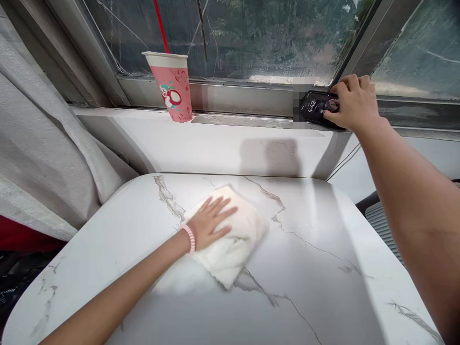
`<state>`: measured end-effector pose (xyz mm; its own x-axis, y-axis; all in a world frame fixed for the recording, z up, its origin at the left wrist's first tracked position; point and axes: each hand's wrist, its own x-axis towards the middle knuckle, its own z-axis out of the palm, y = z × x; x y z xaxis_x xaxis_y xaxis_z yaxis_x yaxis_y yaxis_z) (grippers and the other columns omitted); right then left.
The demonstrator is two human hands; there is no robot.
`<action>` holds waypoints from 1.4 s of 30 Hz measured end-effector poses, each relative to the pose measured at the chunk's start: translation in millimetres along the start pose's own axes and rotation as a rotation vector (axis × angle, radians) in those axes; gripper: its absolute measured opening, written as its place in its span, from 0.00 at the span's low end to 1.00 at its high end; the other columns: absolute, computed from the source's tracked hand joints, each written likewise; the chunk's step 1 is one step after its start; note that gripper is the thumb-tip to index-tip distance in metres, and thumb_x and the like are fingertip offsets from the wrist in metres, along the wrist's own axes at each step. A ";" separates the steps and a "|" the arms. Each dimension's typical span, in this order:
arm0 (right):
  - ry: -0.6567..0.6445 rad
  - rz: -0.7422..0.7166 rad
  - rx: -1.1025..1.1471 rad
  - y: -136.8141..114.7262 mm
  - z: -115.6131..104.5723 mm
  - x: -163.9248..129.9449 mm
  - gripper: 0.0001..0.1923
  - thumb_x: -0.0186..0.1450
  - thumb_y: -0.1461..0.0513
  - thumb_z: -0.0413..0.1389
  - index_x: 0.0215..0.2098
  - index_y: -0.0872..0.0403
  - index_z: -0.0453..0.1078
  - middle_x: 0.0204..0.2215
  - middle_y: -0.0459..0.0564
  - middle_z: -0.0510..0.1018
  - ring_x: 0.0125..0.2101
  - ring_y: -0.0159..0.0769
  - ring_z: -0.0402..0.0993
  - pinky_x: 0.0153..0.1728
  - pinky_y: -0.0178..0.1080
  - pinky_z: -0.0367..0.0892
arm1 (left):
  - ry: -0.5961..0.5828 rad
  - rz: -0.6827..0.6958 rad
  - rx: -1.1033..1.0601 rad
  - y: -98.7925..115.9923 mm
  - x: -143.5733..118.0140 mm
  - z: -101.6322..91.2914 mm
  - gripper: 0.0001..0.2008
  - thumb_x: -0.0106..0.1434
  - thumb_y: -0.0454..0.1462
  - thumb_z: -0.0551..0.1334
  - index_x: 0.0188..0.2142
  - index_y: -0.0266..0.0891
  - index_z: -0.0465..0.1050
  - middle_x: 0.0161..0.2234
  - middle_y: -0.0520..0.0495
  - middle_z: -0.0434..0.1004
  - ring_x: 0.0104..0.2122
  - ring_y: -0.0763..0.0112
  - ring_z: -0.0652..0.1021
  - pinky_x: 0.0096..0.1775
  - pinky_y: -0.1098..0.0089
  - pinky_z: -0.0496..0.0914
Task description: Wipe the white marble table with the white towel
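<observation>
Flat and with fingers spread, my left hand (210, 223) presses on a white cloth (240, 239) laid out on a white marbled table (316, 278). A pink coil band circles that wrist. At the window ledge, my right hand (359, 103) grips a black smartphone (316, 108) by its right end, thumb on the lit screen. The phone leans by the window frame, and its screen reads 4:42. Part of the phone's right end is hidden by my fingers.
A pink paper cup (174, 88) with a red straw stands on the sill to the left. A grey curtain (53, 129) hangs at the left of the table. Thin cables (345, 160) run down the wall at right, near a ribbed grey object (383, 227).
</observation>
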<state>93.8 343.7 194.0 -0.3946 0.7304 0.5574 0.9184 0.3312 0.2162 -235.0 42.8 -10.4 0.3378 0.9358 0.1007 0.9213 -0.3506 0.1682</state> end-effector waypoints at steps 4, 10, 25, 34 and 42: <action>0.018 0.051 0.023 -7.4 2.1 -1.3 0.34 0.70 0.49 0.51 0.60 0.72 0.62 0.59 0.73 0.64 0.61 0.59 0.55 0.54 0.55 0.55 | 0.039 -0.326 0.099 -23.7 20.6 -7.7 0.27 0.71 0.48 0.47 0.68 0.48 0.59 0.70 0.46 0.55 0.70 0.55 0.56 0.68 0.47 0.50; 0.022 -0.031 -0.010 7.9 8.2 2.2 0.40 0.70 0.42 0.44 0.61 0.70 0.64 0.58 0.68 0.68 0.60 0.54 0.56 0.49 0.54 0.55 | 0.106 -0.508 0.150 -9.2 37.0 -3.6 0.28 0.71 0.46 0.45 0.68 0.42 0.59 0.70 0.41 0.56 0.69 0.52 0.57 0.68 0.46 0.49; 0.043 0.108 0.003 -6.1 -7.4 -0.6 0.21 0.66 0.60 0.61 0.57 0.55 0.70 0.62 0.64 0.57 0.63 0.49 0.51 0.56 0.53 0.55 | 0.125 -0.499 0.133 -12.4 33.3 1.3 0.29 0.72 0.47 0.44 0.67 0.41 0.60 0.69 0.41 0.57 0.69 0.52 0.57 0.68 0.46 0.49; 0.086 0.107 0.111 15.5 18.2 -0.6 0.34 0.66 0.44 0.56 0.60 0.61 0.69 0.58 0.63 0.60 0.60 0.45 0.54 0.51 0.52 0.54 | 0.145 -0.495 0.132 -14.3 33.7 3.9 0.28 0.72 0.46 0.45 0.67 0.41 0.61 0.69 0.40 0.58 0.69 0.52 0.58 0.68 0.46 0.50; 0.138 0.219 0.161 19.9 30.7 9.5 0.34 0.63 0.44 0.58 0.56 0.60 0.73 0.55 0.60 0.68 0.56 0.42 0.61 0.49 0.50 0.55 | 0.141 -0.503 0.136 -13.3 33.3 2.7 0.28 0.72 0.46 0.46 0.67 0.40 0.61 0.69 0.40 0.58 0.69 0.52 0.58 0.68 0.46 0.49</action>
<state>107.6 375.5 179.0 -0.1700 0.7106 0.6827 0.9610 0.2728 -0.0446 -235.5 78.8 -11.9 -0.1724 0.9698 0.1726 0.9824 0.1565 0.1016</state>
